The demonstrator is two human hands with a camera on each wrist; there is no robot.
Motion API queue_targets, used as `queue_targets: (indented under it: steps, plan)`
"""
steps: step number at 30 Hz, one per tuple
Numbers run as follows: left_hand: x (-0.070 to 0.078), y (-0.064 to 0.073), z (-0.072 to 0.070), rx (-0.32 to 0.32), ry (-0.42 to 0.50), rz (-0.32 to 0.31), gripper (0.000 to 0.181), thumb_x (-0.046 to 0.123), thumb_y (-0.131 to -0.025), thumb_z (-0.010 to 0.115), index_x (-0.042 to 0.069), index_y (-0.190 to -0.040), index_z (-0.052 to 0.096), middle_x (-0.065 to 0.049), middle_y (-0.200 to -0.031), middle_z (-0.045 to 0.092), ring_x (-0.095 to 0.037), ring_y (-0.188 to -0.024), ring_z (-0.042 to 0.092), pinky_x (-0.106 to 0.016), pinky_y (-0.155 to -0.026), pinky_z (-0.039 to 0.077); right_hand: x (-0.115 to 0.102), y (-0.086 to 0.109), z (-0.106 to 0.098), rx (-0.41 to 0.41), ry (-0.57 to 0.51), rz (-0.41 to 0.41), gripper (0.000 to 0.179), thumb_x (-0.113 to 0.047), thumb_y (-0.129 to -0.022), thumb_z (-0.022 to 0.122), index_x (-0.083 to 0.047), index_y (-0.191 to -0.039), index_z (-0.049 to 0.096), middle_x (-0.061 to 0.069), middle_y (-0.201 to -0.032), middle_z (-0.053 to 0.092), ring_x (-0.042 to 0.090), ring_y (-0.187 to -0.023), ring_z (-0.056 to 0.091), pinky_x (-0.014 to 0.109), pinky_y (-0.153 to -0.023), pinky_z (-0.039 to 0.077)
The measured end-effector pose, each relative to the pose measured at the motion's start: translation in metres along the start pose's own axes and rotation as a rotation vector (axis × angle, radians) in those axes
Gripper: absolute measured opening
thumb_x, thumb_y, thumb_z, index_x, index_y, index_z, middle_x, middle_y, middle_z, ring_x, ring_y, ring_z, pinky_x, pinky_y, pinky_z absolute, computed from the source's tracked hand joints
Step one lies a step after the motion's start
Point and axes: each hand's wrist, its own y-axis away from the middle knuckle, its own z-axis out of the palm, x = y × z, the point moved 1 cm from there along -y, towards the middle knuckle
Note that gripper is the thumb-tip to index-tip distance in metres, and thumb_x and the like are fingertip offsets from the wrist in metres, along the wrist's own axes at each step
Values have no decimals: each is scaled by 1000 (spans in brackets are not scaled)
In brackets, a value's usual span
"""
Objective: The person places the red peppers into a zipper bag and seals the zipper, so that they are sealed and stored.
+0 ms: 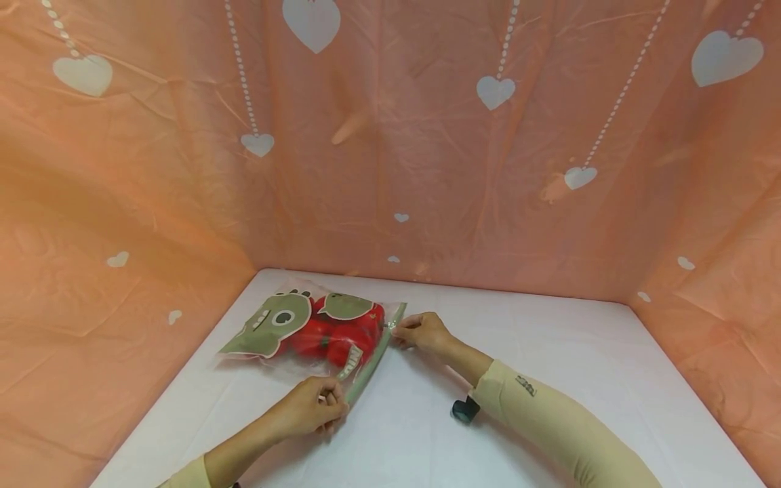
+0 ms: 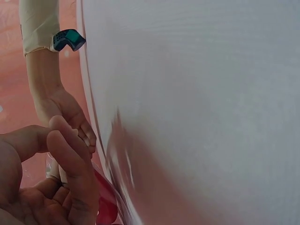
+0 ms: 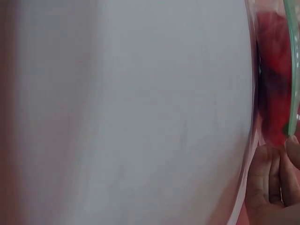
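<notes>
A clear zip bag (image 1: 293,369) printed with a green cartoon creature lies on the table's left half. Inside it are several red, rounded things with bits of green; their exact kind is unclear through the plastic. A green zip strip (image 1: 372,366) runs along the bag's right edge. My left hand (image 1: 311,407) pinches the near end of that edge, its fingers curled in the left wrist view. At the strip's far part, my right hand (image 1: 424,332) pinches the zip between thumb and fingers. The right wrist view shows the thumb against the green strip (image 3: 294,70).
A white cloth covers the table (image 1: 549,379). Orange-pink curtains (image 1: 439,169) with white hearts hang behind it and along both sides. A dark wrist device (image 1: 466,410) sticks out under the right sleeve.
</notes>
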Motion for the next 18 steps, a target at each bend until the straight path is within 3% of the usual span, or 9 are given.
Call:
queue_targets:
  steps: [18]
  plan:
    - [5,-1,-1,-14,-9,1,14,5,-97,71,4,-86,63,0,-70,60,-14,-60,60,-22,-52,48,0,-18,-25,136,80,-35,16,-6,-96,78,8,-104,78,18,-89,79,22,-76,78,30,-68,60]
